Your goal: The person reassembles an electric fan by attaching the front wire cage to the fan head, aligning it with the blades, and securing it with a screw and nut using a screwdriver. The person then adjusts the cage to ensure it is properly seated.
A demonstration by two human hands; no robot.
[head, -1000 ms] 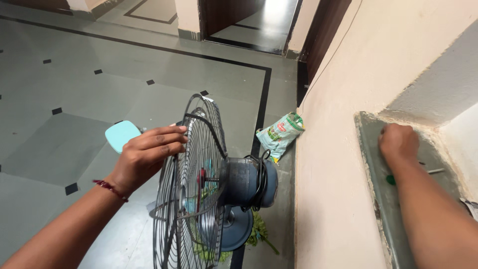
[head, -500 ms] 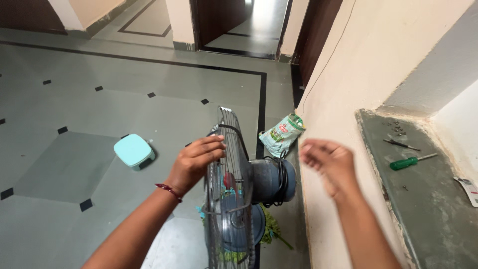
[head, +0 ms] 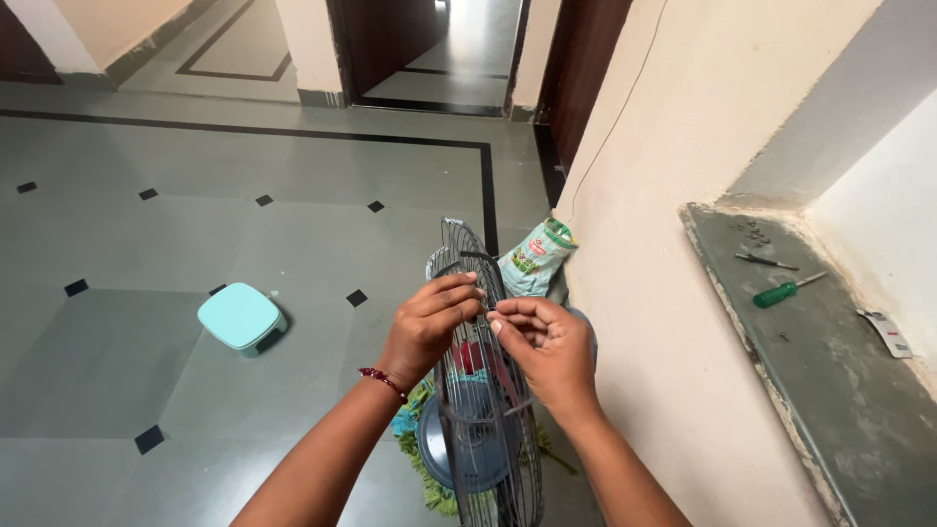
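Observation:
A grey pedestal fan with a wire cage [head: 480,429] stands on the floor below me, seen edge-on. My left hand [head: 429,327] grips the upper rim of the cage, with a red thread band on its wrist. My right hand [head: 547,346] meets it from the right, fingers pinched at the same spot on the rim; whatever small part is between the fingertips is too small to make out. A red hub shows through the wires.
A green-handled screwdriver [head: 786,290], a thin dark tool [head: 766,262] and small screws lie on the grey ledge [head: 830,390] at right. A light-blue stool [head: 240,317] sits on the tiled floor at left. A green pouch [head: 535,259] leans against the wall. A doorway opens ahead.
My right hand left the ledge and came across to the fan cage, joining my left hand at the rim. The view turned so the cage is now edge-on.

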